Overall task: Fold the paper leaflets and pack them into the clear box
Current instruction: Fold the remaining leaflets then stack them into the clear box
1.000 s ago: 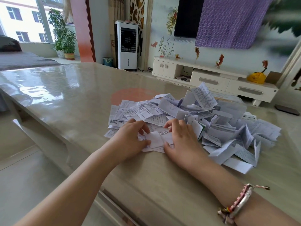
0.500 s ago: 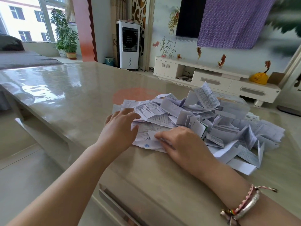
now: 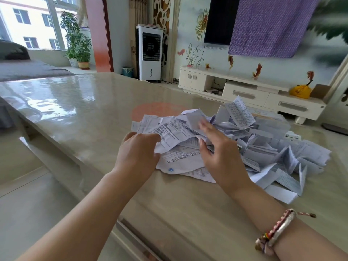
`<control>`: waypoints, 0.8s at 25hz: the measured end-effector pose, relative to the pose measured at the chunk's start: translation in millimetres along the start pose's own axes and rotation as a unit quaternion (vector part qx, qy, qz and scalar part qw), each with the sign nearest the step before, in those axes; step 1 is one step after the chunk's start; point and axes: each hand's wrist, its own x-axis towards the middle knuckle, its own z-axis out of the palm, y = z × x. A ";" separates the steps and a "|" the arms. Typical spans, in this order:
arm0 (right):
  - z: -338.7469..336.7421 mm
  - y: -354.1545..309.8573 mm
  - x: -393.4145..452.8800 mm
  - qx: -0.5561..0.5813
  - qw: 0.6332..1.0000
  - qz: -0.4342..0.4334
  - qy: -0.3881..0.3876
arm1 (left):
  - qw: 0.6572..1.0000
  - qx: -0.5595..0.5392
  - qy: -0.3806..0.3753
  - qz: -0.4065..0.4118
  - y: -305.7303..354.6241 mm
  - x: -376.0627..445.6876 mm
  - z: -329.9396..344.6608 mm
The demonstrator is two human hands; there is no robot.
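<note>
A heap of white printed leaflets (image 3: 263, 153), some folded and some flat, lies on the glossy beige table (image 3: 79, 102). My left hand (image 3: 137, 153) pinches the near left edge of one unfolded printed leaflet (image 3: 169, 133) and holds it raised over the heap. A larger flat leaflet with a bold heading (image 3: 180, 160) lies under it. My right hand (image 3: 216, 147) hovers over the heap's middle with its fingers stretched out and blurred, holding nothing that I can make out. The clear box (image 3: 273, 125) stands behind the heap, partly hidden by paper.
The table's near edge (image 3: 131, 228) runs diagonally below my forearms, with floor to the left. Bracelets (image 3: 273, 232) circle my right wrist. A white TV cabinet (image 3: 244, 91) and an air cooler (image 3: 150, 53) stand beyond the table.
Both hands have left the folded slip they pressed on the table. My left hand has picked up an unfolded leaflet, and my right hand has risen off the heap toward its middle.
</note>
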 end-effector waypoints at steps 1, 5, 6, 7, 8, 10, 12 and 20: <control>-0.8 -0.6 -0.3 -0.007 0.999 0.020 -0.040 | 1.000 -0.001 -0.002 0.002 0.2 -0.1 1.5; -1.0 -3.9 -5.4 -0.085 0.991 0.018 -0.099 | 1.000 -0.011 -0.001 -0.006 -1.8 1.9 4.3; -0.3 -4.7 -5.2 -0.092 0.992 0.002 -0.082 | 1.000 -0.021 0.000 -0.012 -1.4 2.4 3.5; 0.7 -5.3 -4.8 -0.097 0.993 -0.012 -0.063 | 0.999 -0.042 0.002 -0.018 -0.1 2.4 1.4; 2.0 -5.2 -4.8 -0.103 0.993 -0.026 -0.045 | 0.997 -0.075 0.003 -0.017 1.5 2.3 -0.8; 3.7 -4.8 -5.2 -0.103 0.993 -0.044 -0.030 | 0.988 -0.153 0.006 0.003 5.3 2.1 -5.5; 4.6 -5.7 -6.3 -0.065 0.995 -0.045 -0.060 | 0.977 -0.211 0.005 0.026 8.4 0.5 -9.7; 5.5 -4.9 -9.1 0.000 0.974 -0.024 -0.226 | 0.950 -0.295 -0.060 0.079 10.6 -5.6 -15.9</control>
